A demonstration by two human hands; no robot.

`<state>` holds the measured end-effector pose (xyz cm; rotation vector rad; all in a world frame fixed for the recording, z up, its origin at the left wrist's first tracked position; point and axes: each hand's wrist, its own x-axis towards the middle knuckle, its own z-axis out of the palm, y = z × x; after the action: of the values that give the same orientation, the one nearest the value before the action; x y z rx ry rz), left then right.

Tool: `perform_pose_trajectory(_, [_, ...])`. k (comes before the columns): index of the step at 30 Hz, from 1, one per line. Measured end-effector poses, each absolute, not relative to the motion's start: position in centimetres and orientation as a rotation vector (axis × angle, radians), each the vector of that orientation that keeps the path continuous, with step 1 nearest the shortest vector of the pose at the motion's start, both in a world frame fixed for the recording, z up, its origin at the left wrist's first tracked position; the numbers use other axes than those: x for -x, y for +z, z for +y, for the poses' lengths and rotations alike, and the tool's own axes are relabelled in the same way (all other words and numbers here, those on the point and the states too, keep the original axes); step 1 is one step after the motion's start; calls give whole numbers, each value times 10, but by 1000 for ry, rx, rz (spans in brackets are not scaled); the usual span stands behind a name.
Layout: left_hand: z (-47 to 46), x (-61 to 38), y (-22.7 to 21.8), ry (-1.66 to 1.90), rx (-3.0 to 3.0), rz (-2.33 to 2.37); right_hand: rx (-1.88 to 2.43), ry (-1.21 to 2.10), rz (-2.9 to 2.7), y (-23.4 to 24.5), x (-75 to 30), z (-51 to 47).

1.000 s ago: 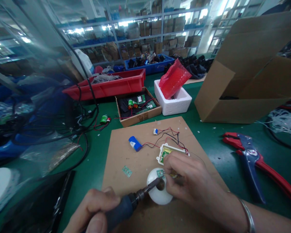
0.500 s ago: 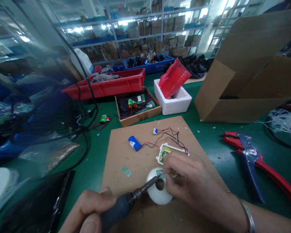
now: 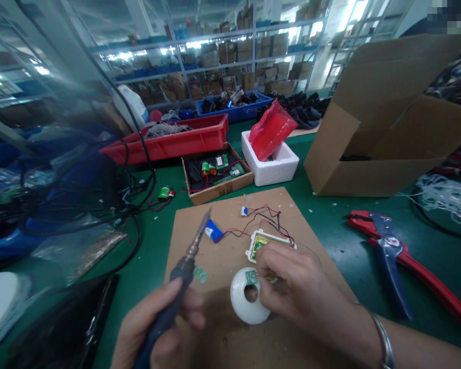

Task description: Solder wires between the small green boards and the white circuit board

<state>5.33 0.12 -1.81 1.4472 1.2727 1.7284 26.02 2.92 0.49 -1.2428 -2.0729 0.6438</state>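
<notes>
My left hand [image 3: 157, 318] is wrapped round the dark handle of a soldering iron [image 3: 186, 264], whose metal tip points up and away, near the blue battery [image 3: 214, 231]. My right hand [image 3: 292, 284] is closed in a pinch at the edge of a small green circuit board [image 3: 251, 277]; what the fingers hold is hidden. That board rests on a white ring-shaped piece [image 3: 240, 307] with a hole in its middle. Just beyond my right fingers lies a white-framed case [image 3: 250, 253], partly covered by the hand, with red and black wires. Another small board [image 3: 201, 274] lies left of the ring.
A cardboard sheet [image 3: 230, 338] covers the green table [image 3: 322, 225]. Red-and-blue cutters [image 3: 392, 251] lie on the right, below an open carton [image 3: 372, 177]. Behind are a shallow box [image 3: 223, 190] of boards, a white foam box [image 3: 276, 171] and a red tray [image 3: 200, 136]. Black cables [image 3: 151, 169] hang at left.
My left hand has drawn the soldering iron's tip off the small board, tilting it upward and to the left. My right hand stays pinched beside the board.
</notes>
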Motion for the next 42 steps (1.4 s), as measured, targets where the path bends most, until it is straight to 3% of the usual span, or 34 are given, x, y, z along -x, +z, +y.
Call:
perform_pose_trajectory(4, [-3, -96, -13, 1820, -1566, 1225, 1234, 656, -2055, 3, -261, 28])
perform_pose_trajectory(15, [1, -81, -45, 1336, -1867, 933, 1268, 789, -1905, 10, -274, 34])
perform_pose_trajectory(22, [-5, -92, -40, 1398, -1674, 1032, 1152, 1131, -1637, -1, -273, 45])
perform_pose_trajectory(42, [-2, -93, -39, 1424, -1739, 1067, 1186, 1051, -1892, 9, -270, 36])
